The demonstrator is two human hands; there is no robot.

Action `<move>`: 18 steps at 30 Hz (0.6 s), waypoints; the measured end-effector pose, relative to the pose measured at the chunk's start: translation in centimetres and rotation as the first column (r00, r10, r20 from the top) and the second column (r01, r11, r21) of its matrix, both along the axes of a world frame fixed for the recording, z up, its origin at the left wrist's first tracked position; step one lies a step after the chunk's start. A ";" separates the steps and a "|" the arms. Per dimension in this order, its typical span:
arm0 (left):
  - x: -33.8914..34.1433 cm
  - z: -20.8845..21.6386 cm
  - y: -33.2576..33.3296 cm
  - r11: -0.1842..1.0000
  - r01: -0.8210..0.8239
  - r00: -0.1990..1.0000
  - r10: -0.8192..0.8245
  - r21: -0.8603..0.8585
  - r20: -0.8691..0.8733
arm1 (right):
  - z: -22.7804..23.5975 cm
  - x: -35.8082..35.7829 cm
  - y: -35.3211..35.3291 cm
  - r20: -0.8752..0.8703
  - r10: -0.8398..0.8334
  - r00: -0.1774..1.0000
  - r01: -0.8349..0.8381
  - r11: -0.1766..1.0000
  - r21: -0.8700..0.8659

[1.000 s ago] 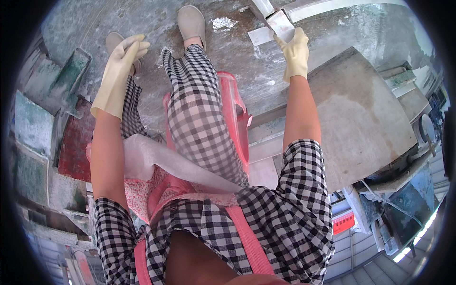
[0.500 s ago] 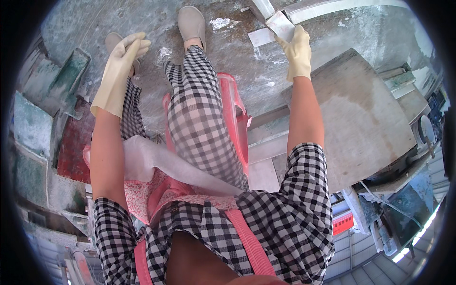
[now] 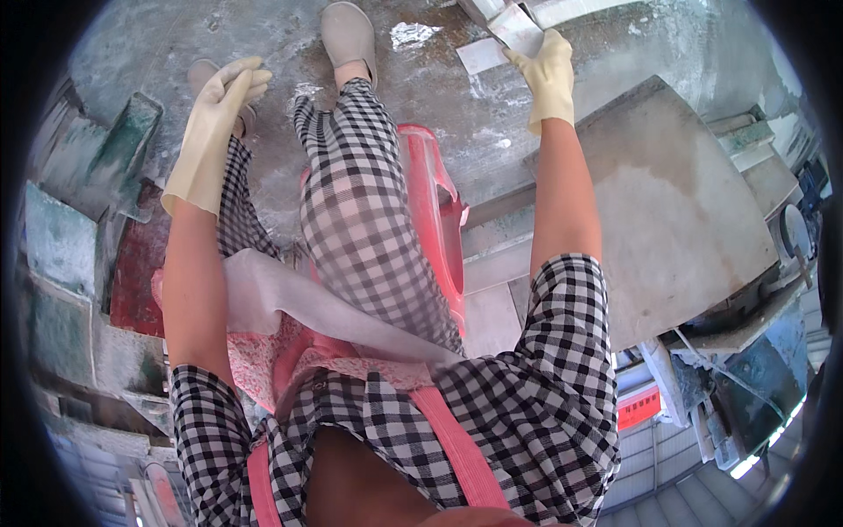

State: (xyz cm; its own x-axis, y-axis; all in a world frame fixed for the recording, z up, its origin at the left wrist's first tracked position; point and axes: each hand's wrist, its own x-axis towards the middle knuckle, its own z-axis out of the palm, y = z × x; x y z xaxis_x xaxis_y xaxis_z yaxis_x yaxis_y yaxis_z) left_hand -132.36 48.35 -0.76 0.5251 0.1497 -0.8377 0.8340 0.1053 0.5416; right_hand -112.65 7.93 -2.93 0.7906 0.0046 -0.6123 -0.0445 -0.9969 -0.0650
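My right hand (image 3: 548, 77), in a pale yellow rubber glove, is stretched far forward and grips the edge of a small white tile piece (image 3: 515, 29) near the top of the view. My left hand (image 3: 213, 132), gloved the same way, hangs out to the left with its fingers loosely together and nothing in them, above my left shoe. I wear black-and-white checked clothes and a pink apron, and my legs stand on a wet grey concrete floor (image 3: 421, 79).
A red plastic stool (image 3: 432, 211) stands between my legs. A large grey slab (image 3: 676, 211) lies to the right, with stacked tiles beyond. Green and red tiles (image 3: 79, 237) lean in rows on the left. Another white tile scrap (image 3: 481, 56) lies on the floor.
My right hand with the tile piece has shifted slightly up and away. My left hand has barely moved.
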 end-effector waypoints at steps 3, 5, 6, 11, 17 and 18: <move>0.3 0.1 -0.7 1.000 -0.026 0.999 0.027 -0.016 0.021 | 0.2 -0.1 0.1 0.000 0.030 1.000 -0.030 0.997 -0.069; 0.2 0.6 -0.6 0.999 -0.049 0.999 0.049 -0.023 0.003 | 0.3 -0.4 0.4 0.013 0.043 0.999 -0.042 0.999 -0.025; 0.1 0.7 -0.4 0.999 -0.048 0.999 0.048 -0.003 0.002 | 0.2 -0.6 0.8 0.027 0.021 0.999 -0.021 1.000 -0.005; -1.1 0.2 0.8 0.995 -0.098 0.995 0.098 -0.010 0.001 | 0.6 -1.4 1.0 0.043 -0.087 0.995 0.083 0.993 0.086; -1.3 2.0 1.4 0.977 -0.212 0.977 0.212 -0.004 -0.019 | 1.2 -3.9 -2.4 0.332 -0.237 0.913 0.160 0.957 0.242; -1.2 3.1 1.5 0.971 -0.238 0.971 0.238 0.004 0.005 | 1.2 -5.0 -3.2 0.313 -0.248 0.917 0.169 0.951 0.258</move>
State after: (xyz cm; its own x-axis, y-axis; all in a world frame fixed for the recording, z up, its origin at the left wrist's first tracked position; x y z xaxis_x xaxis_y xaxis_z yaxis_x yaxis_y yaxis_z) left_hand -133.53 49.89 2.39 0.4777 0.2746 -0.8345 0.7828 0.2982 0.5462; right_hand -117.66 4.69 -1.74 0.9472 -0.0794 -0.3106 -0.1861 -0.9251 -0.3309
